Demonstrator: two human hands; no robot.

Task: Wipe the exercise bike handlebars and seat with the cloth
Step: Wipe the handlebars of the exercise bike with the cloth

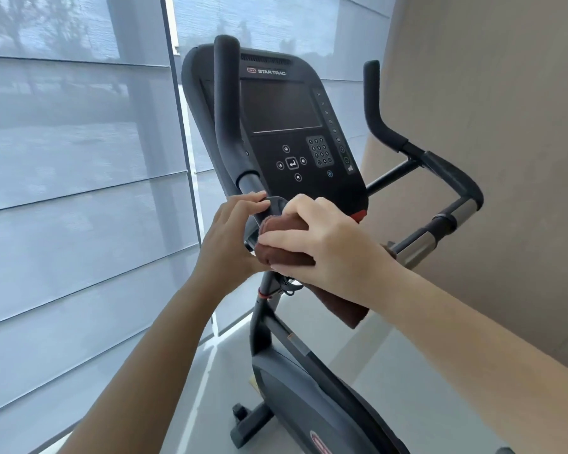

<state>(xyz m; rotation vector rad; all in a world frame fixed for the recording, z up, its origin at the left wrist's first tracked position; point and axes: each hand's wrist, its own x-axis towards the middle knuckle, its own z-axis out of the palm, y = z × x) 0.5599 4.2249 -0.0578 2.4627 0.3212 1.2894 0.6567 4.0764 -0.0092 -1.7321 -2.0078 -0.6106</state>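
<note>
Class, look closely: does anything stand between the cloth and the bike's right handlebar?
Nothing visible does. The cloth, held by the right hand, sits below the console, and the right handlebar runs on from there unobstructed.

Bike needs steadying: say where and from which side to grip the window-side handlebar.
Probably the padded upright stretch of the window-side handlebar, left hand coming from the window side: the round foam suits a wrap grip, and the console crowds its other side.

A fitness room is indicated by the exercise bike (309, 404), whose console (286, 109) is seen just above the fingers (276, 239). Sheer window blinds (79, 191) are hung left of them, and a plain beige wall (489, 126) is seen to their right.
</note>
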